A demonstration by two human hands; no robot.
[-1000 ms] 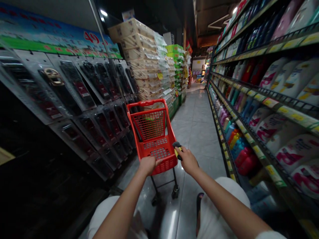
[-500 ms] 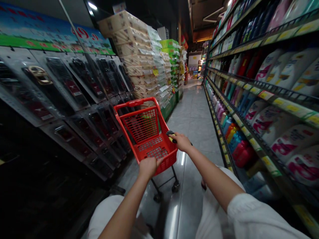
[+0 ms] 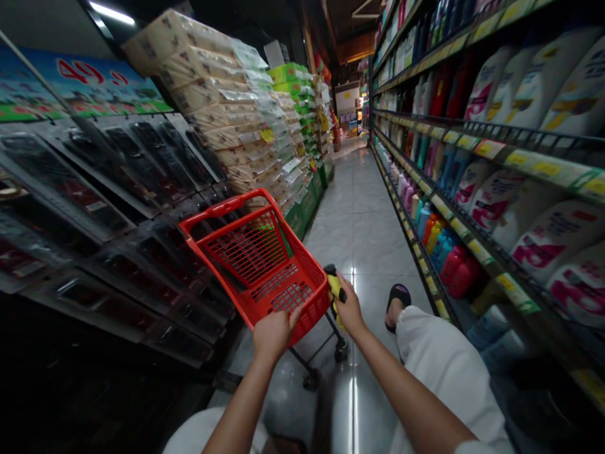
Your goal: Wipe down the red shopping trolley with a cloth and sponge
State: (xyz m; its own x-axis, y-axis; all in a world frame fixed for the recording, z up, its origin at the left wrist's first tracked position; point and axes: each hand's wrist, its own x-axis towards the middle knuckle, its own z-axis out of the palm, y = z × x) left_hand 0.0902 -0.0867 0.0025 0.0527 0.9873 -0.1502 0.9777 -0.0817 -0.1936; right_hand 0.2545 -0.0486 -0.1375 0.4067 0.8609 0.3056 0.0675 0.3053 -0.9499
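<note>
A red plastic shopping cart (image 3: 305, 255) on dark legs and wheels stands in front of me, turned at an angle in the aisle. My left hand (image 3: 272, 334) is closed over its near rim, with the thumb pointing along the edge. Beside the cart's near right corner, my right hand (image 3: 350, 310) is wrapped around a yellow and black handheld object (image 3: 335, 288). I cannot make out its exact kind, nor whether it touches the cart. The fingers under the cart rim are hidden.
Shelves of bottles (image 3: 539, 233) line the right side. On the left, packaged belts (image 3: 137, 164) hang on a rack, and stacked wrapped packs (image 3: 212, 94) stand beyond them. A grey tiled floor (image 3: 350, 221) runs ahead. My sandalled foot (image 3: 396, 308) is at the right.
The view has advanced and turned slightly right, so the cart appears farther left. My right foot has come into view. Both hands keep their holds, and more of the yellow object shows.
</note>
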